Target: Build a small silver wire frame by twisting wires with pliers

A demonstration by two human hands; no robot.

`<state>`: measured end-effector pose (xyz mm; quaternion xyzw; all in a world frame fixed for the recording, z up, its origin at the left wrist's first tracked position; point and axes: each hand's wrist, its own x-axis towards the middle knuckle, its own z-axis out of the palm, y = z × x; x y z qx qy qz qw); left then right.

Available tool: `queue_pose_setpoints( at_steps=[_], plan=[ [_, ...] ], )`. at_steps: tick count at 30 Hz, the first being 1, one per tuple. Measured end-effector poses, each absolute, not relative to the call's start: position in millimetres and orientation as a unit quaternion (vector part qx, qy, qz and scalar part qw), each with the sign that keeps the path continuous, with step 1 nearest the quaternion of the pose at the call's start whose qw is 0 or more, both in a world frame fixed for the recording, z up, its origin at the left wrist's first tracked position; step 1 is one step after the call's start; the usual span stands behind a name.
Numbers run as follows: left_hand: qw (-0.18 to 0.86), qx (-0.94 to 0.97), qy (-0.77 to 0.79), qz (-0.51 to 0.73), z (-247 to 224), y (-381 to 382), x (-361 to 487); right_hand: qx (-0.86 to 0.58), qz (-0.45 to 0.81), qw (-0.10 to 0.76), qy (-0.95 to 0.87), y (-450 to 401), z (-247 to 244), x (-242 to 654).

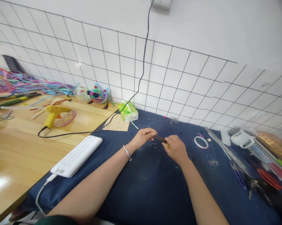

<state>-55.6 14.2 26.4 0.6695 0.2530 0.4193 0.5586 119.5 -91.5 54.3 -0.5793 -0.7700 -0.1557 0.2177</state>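
My right hand (pixel 177 150) is closed around the dark pliers (pixel 160 138), whose handle shows some yellow. The jaws point left, toward the fingertips of my left hand (pixel 143 137). Those fingers are pinched together at the jaws on what looks like a thin wire, mostly hidden by the fingers. A silver bracelet (pixel 127 153) circles my left wrist. Small wire offcuts (pixel 152 143) lie on the dark blue cloth (pixel 150 190) under and around both hands.
Right of my hands are a white ring roll (pixel 201 142), long wire strands (pixel 227 153), purple-handled scissors (pixel 239 178) and a white mug (pixel 242 137). Leftward are a white power bank (pixel 77 156), a tissue pack (pixel 128 111) and a yellow glue gun (pixel 55 114) with its cord. A gridded wall stands behind.
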Motion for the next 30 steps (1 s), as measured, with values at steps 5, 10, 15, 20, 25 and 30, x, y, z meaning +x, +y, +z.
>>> queue_pose_setpoints(
  at_steps=[5,10,15,20,25,30],
  plan=[
    [0.562,0.678,0.241,0.408,29,14,-57,-0.576,-0.143,0.219,-0.775,-91,53,122],
    [0.555,0.685,0.237,0.408,31,15,-59,-0.567,-0.129,0.24,-0.777,-89,50,124],
    [0.548,0.687,0.238,0.415,29,16,-58,-0.571,-0.113,0.249,-0.774,-88,48,124],
    [0.56,0.672,0.247,0.417,29,15,-58,-0.58,-0.1,0.263,-0.765,-85,45,124],
    [0.611,0.627,0.219,0.432,36,15,-62,-0.583,-0.088,0.281,-0.758,-81,46,123],
    [0.629,0.597,0.227,0.443,34,19,-62,-0.575,-0.084,0.282,-0.764,-75,46,129]
  ],
)
